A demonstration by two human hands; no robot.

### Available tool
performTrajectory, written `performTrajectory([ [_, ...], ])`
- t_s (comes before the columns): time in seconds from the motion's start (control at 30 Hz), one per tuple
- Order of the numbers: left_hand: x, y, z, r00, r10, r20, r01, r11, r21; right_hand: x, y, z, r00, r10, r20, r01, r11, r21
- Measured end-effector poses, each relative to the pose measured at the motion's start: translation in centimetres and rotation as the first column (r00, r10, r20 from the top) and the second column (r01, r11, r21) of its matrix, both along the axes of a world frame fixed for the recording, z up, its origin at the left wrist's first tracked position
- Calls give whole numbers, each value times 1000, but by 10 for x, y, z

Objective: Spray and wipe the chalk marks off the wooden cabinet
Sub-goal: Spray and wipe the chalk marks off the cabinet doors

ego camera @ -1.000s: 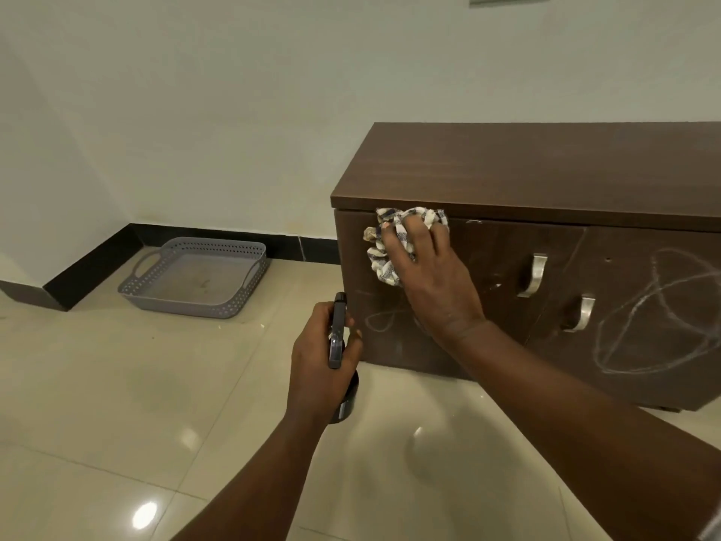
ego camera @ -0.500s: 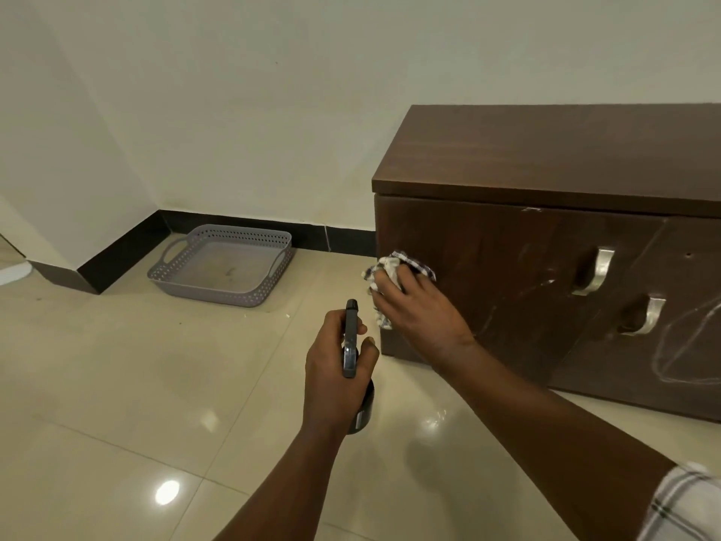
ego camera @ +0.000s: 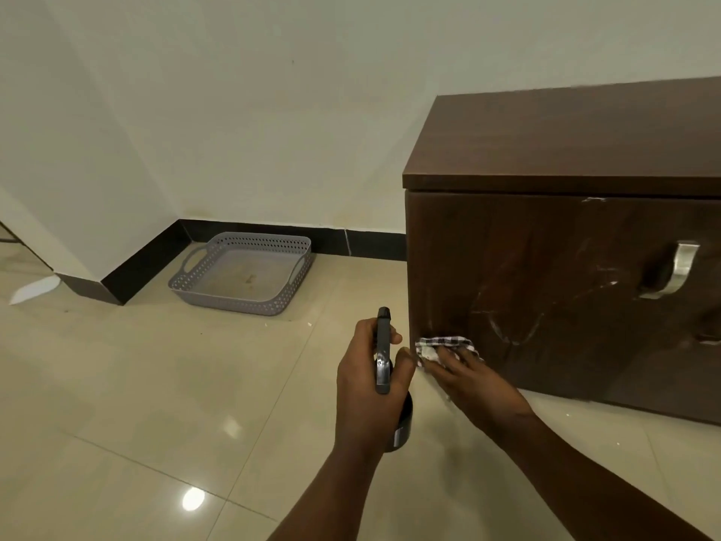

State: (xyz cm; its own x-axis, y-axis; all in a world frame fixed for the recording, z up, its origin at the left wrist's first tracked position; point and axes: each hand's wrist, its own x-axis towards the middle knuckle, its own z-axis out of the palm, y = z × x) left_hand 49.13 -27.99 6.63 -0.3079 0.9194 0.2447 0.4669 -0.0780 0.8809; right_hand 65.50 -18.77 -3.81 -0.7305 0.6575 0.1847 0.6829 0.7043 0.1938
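Observation:
The dark wooden cabinet [ego camera: 565, 150] stands at the right. Faint smeared chalk marks [ego camera: 507, 326] remain on its left door. My right hand [ego camera: 472, 380] presses a checked cloth [ego camera: 441, 347] against the door's lower left corner, near the floor. My left hand [ego camera: 370, 380] grips a dark spray bottle [ego camera: 384, 353] upright, just left of the cloth, nozzle pointing away from me. The bottle's base pokes out below my palm.
A grey perforated plastic basket [ego camera: 242, 273] sits on the tiled floor by the black skirting, left of the cabinet. A metal handle [ego camera: 679, 267] sticks out of the cabinet door at the right. Glossy beige tiles cover the floor in front.
My right hand has dragged the cloth down the left door from under the top edge to the bottom corner. The view has shifted left, so the large chalk drawing at the right is out of sight.

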Motion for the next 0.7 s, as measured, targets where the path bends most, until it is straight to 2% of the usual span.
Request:
performTrajectory([
  [0.13, 2, 1, -7, 1000, -19, 6, 19, 1000, -20, 10, -6, -7, 998, 53, 42, -56, 995, 84],
  [0.3, 8, -4, -13, 999, -41, -5, 41, 998, -44, 16, 0, -29, 994, -5, 105, 4, 1000, 14],
  [0.37, 9, -5, -13, 999, -54, 4, 54, 998, -40, 25, 2, -40, 997, -16, 82, 17, 1000, -6],
  [0.43, 10, -4, -14, 998, -53, 14, 54, 998, -42, 34, 2, -35, 999, -36, 34, 37, 999, -25],
  [0.7, 20, -13, -9, 996, -93, 2, 93, 996, -17, 85, -14, -1, 995, -2, 97, 0, 1000, 20],
])
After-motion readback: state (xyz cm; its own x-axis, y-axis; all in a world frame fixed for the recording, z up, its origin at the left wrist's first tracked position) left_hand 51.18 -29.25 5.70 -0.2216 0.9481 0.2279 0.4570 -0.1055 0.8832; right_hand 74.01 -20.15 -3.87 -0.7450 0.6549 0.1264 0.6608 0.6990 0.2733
